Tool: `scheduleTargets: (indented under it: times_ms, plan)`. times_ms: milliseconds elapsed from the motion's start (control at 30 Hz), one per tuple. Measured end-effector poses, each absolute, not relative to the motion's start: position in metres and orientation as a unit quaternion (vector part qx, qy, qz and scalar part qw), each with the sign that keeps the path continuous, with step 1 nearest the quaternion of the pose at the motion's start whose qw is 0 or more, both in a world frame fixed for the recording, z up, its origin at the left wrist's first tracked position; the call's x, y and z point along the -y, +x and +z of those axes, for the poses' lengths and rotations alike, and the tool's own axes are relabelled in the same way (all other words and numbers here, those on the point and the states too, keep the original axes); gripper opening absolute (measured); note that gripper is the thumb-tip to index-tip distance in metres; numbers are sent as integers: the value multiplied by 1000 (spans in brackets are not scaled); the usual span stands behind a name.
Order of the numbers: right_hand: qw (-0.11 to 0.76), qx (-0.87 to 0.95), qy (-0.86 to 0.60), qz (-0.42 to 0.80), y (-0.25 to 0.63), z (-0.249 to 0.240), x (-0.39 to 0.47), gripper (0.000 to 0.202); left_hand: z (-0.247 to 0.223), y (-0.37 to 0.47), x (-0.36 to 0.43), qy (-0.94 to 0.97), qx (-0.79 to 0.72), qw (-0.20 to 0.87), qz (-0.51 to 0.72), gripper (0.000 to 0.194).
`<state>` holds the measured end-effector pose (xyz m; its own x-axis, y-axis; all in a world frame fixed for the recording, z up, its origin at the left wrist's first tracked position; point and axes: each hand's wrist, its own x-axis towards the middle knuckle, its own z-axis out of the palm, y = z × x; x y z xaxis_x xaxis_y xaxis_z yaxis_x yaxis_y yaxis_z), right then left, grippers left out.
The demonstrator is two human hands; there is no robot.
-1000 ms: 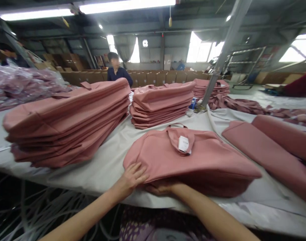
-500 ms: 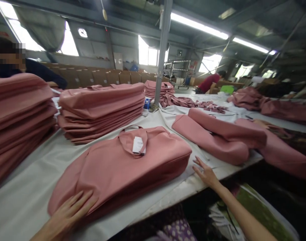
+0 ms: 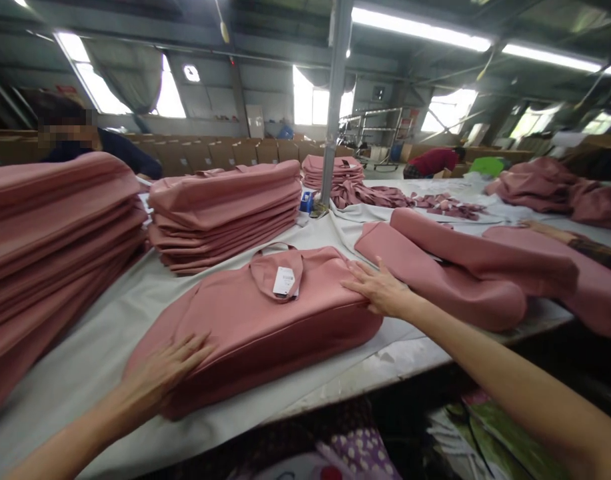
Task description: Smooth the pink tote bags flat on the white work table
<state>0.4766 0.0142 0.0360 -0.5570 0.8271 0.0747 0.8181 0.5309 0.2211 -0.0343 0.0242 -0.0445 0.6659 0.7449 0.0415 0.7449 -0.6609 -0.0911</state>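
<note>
Pressing pink bag (image 3: pixel 255 320) flat at table (image 3: pixel 85 353) centre — left hand (image 3: pixel 160 373) at 7 o'clock, right hand (image 3: pixel 380 293) at 3, fingers spread, gripping nothing. Smoothing step; next likely needs lifting by both ends.

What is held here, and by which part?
Nothing is gripped. The left hand lies flat on the near left end of the pink bag; the right hand rests open-fingered on its right end.
</note>
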Motion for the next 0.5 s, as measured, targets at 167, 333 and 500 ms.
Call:
scheduleTargets:
  times_ms: [167,333,500]
  plan:
    - [14,-846,523,100,494,-71,15,89,-87,-31,3,-894,438,92,14,66]
    - [2,-854,503,134,500,-93,22,92,-56,-12,12,-888,459,-1,44,48]
    - [-39,-862,468,189,511,-98,10,95,-2,68,0,-900,427,-79,-36,61]
